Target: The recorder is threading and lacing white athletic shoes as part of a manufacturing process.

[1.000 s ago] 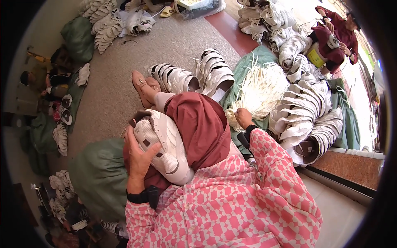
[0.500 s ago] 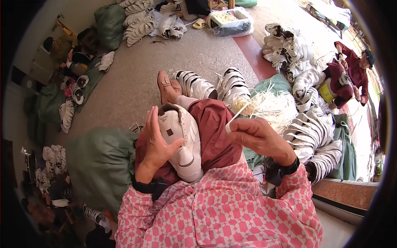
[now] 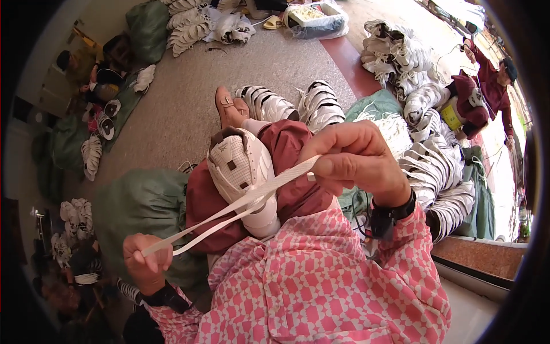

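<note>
Both hands pinch a white lace [image 3: 240, 203] pulled taut between them, the left hand [image 3: 146, 261] low, the right hand [image 3: 358, 160] raised, above a white shoe [image 3: 243, 178] resting on the lap.

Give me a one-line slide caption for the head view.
Both hands, left hand and right hand, stretch a white shoelace over a white sneaker on the lap.

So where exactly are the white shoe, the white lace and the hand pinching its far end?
white shoe [image 3: 240, 166], head view, on its upper.
white lace [image 3: 229, 209], head view, on the taut middle stretch.
right hand [image 3: 358, 160], head view, on its back.
</note>
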Demonstrator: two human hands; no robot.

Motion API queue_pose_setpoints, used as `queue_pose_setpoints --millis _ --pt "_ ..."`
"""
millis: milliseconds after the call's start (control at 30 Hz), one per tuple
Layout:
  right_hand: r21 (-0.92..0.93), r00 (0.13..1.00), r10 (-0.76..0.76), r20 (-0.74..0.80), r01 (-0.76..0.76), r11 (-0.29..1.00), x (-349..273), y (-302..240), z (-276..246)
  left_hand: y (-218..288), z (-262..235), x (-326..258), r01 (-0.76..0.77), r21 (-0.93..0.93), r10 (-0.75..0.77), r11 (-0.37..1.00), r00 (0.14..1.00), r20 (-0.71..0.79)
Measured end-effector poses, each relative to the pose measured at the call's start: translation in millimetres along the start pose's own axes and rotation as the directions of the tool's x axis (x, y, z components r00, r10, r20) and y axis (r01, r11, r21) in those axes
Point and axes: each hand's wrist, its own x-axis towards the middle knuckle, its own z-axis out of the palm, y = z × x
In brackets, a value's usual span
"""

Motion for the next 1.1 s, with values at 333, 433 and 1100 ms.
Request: queue_pose_setpoints --millis 333,433,1100 --pt "-0.686 0.922 0.027 -0.387 -0.307 0.660 2 155 -210 40 -124 -107 -0.398 -0.347 0.132 0.850 0.797 -0.590" --pt "-0.722 0.794 0.306 -0.525 -0.606 0.332 -32 210 -256 26 -176 -149 -0.421 -0.350 0.074 0.837 0.721 -0.689" --pt "-0.897 0.871 0.232 -0.434 -0.442 -0.022 14 403 -260 -24 -130 -140 0.016 -0.350 -0.347 0.937 0.186 -0.919"
